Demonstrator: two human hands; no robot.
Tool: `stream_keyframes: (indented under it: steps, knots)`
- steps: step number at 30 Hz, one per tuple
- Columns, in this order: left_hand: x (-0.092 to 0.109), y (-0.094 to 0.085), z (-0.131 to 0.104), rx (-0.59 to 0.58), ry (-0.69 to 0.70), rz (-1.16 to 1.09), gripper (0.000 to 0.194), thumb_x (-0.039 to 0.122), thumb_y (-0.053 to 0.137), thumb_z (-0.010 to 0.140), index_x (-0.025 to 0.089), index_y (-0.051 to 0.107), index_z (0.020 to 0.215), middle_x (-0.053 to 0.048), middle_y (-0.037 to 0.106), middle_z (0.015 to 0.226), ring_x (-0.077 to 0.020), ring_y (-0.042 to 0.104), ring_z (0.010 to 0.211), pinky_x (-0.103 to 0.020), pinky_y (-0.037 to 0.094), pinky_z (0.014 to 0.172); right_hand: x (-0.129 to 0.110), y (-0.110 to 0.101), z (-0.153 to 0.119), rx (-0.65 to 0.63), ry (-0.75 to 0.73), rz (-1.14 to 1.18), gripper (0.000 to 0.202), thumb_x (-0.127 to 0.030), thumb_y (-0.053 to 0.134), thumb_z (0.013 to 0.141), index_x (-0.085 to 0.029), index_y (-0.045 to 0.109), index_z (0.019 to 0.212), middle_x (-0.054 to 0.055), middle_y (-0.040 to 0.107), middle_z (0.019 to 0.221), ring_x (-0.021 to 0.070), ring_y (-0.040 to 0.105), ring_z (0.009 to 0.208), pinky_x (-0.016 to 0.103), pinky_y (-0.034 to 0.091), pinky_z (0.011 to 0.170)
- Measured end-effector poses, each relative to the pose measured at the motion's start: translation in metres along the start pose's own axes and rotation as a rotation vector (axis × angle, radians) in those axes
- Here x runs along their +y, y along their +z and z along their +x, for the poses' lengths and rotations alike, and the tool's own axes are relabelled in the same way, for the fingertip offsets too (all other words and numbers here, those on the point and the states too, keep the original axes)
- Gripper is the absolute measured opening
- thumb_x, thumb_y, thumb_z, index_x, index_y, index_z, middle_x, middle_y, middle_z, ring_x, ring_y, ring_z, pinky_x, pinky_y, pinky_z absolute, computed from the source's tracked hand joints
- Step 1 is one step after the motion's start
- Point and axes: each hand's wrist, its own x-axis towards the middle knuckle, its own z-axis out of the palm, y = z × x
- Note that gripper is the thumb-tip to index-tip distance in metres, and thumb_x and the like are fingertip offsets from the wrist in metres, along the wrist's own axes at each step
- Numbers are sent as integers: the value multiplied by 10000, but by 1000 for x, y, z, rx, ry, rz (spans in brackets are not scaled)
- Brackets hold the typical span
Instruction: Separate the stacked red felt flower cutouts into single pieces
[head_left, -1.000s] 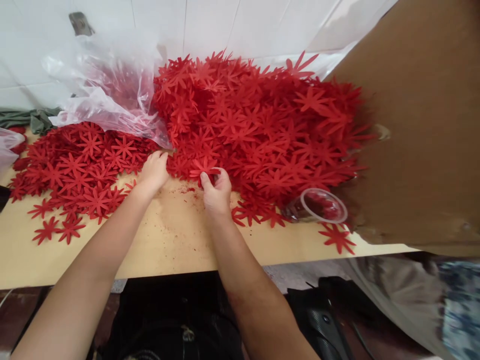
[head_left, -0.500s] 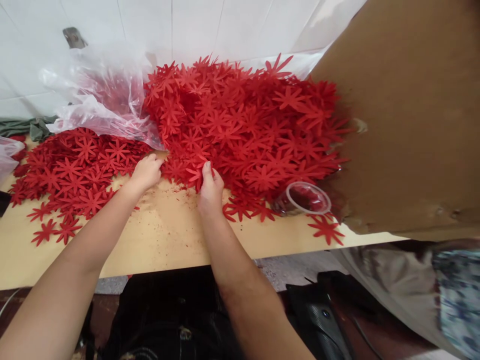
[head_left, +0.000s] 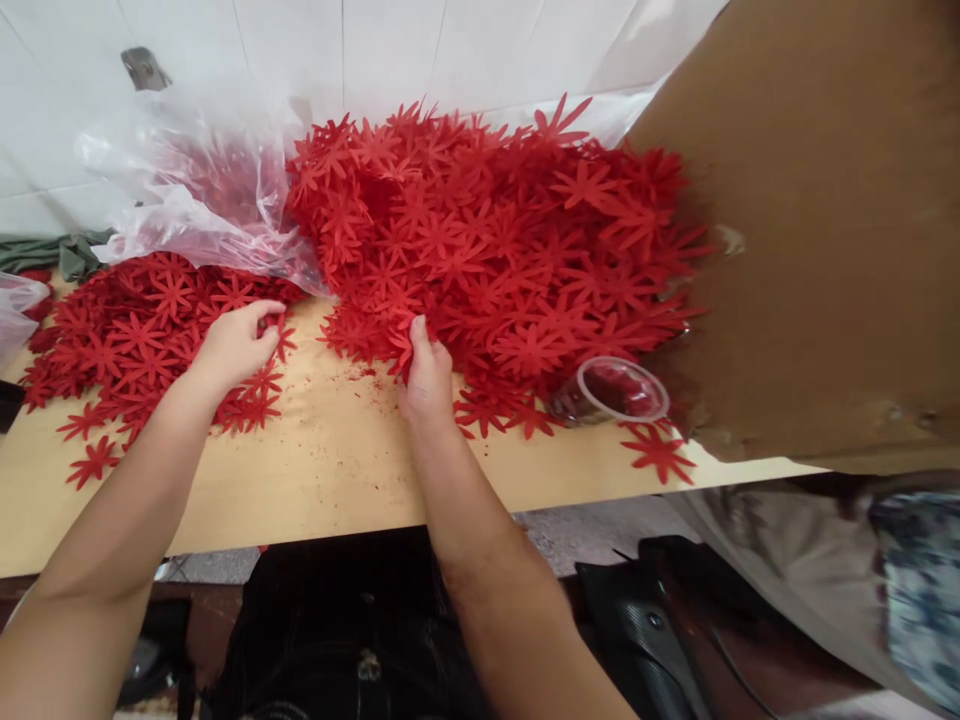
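Observation:
My right hand is closed on a red flower cutout, thumb on top, at the front edge of the large heap of red flower cutouts. Most of the held piece is hidden behind my fingers. Over the right side of a smaller, darker pile of flower cutouts is my left hand, its thumb and forefinger apart. One flower cutout shows just past those fingertips, lying among the pile's edge pieces.
A clear plastic cup lies tilted beside the large heap. The tall cardboard box borders the right side. A clear plastic bag stands behind the smaller pile, against the white wall. Red crumbs dot the pale table.
My left hand has moved left, from the gap beside the large heap to the smaller pile, and its fingers have parted. My right hand stays by the heap, turned slightly.

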Motion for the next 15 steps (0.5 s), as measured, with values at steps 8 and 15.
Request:
stream_keyframes:
  steps: [8,15]
  knots:
    - [-12,2,-26,130,41,59,296,268,493,769,164,652,997,-92,574,963,-206,551,889,-364,437,861,0,4,-5,-225,84,3,372,-472,717,578,-225,528,783,-30,602,703,100,528,580,253,463,561]
    - [70,65,-19,-85,-82,-1007,247,268,568,757,157,609,974,-51,649,935,-125,583,846,-263,464,794,1,3,-6,-175,6,-59,273,-470,594,693,-198,578,716,-35,600,654,89,552,637,255,474,714]
